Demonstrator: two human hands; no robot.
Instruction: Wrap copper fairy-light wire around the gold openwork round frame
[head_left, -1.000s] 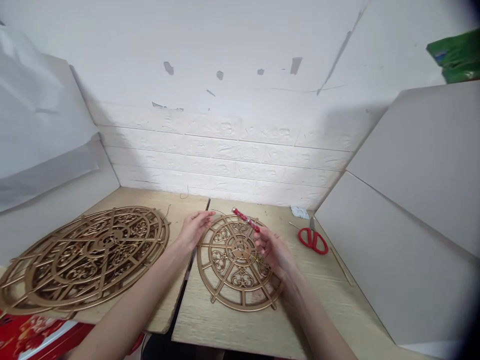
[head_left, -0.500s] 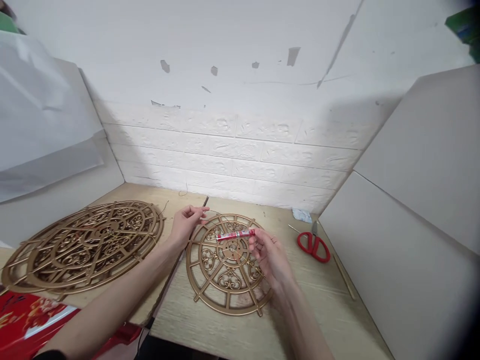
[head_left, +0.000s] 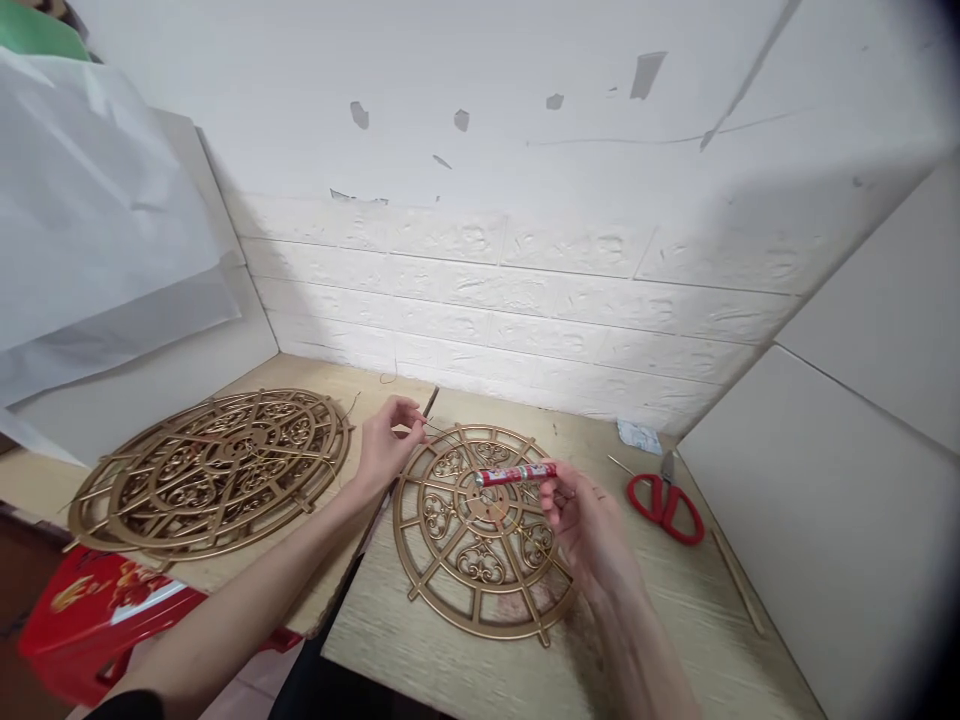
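Observation:
A round gold openwork clock frame [head_left: 480, 628] lies flat on the table in front of me, its scrolls and spokes around a central hub. Over its upper right side, my right hand [head_left: 589, 515] holds a red patterned pen [head_left: 516, 474] by one end, the silvery tip pointing left. At the frame's upper left edge, my left hand [head_left: 391, 440] pinches a thin dark strand [head_left: 444, 431], wire or thread, which runs right above the frame. Yellowish strands cross the hub and the lower right spokes.
Several similar gold frames [head_left: 217, 470] are stacked on the left. Red-handled scissors [head_left: 666, 508] lie on the right beside a small blue-and-white packet [head_left: 638, 436] and a thin stick [head_left: 739, 585]. A red plastic stool [head_left: 82, 630] stands below left. White walls enclose the table [head_left: 375, 630].
The view has swung left, so everything sits further right. My left hand's fingers have curled more around the strand. The pen remains in my right hand, held above the frame.

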